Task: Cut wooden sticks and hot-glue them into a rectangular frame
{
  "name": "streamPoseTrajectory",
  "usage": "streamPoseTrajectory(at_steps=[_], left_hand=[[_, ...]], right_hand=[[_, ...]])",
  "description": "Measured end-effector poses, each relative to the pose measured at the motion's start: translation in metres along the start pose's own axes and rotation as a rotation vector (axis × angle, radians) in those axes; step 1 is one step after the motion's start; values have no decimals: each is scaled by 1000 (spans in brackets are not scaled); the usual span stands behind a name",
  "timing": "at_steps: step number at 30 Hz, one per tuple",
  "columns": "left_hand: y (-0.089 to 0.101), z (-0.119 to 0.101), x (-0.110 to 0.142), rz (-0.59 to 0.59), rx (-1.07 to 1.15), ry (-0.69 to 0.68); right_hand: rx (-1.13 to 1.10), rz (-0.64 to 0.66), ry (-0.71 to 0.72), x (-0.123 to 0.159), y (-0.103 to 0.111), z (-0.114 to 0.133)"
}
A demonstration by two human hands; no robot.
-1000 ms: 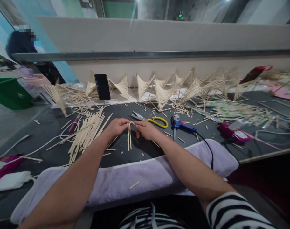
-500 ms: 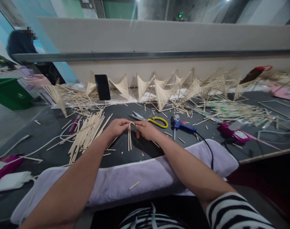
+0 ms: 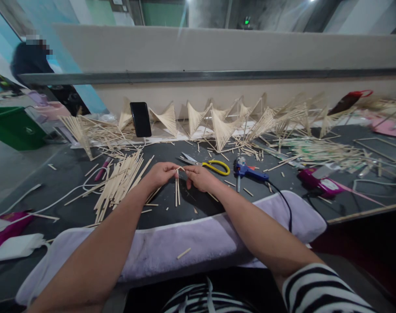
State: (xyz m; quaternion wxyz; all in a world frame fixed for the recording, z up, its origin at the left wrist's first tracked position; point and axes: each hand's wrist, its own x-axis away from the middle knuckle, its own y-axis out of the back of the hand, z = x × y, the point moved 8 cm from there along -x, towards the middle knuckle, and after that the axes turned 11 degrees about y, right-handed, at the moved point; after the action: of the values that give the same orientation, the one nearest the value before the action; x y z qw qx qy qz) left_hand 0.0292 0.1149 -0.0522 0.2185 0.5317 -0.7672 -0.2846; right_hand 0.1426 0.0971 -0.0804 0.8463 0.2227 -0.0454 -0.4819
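My left hand and my right hand meet at the middle of the dark table, both closed in a pinch. Between their fingertips is a small piece of thin wooden sticks, joined at an angle with its peak upward. Just below the fingers, a couple of loose wooden sticks point toward me; whether they touch the held piece I cannot tell. Yellow-handled scissors lie beyond my right hand, and a blue glue gun rests to its right. Left of my left hand is a pile of wooden sticks.
Fan-shaped stick structures line the back, beside a propped phone. A lilac cushion runs along the front edge. Cables and magenta devices lie at both sides. A person is at the far left, near a green bin.
Almost nothing differs. Both hands keep the same pinch on the stick piece, and the whole view has shifted very slightly.
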Motion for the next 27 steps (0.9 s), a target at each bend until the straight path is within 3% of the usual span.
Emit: streamPoseTrajectory(at_steps=[27], left_hand=[[1, -2, 1, -3, 14, 0]], right_hand=[[-3, -12, 4, 0, 0, -2]])
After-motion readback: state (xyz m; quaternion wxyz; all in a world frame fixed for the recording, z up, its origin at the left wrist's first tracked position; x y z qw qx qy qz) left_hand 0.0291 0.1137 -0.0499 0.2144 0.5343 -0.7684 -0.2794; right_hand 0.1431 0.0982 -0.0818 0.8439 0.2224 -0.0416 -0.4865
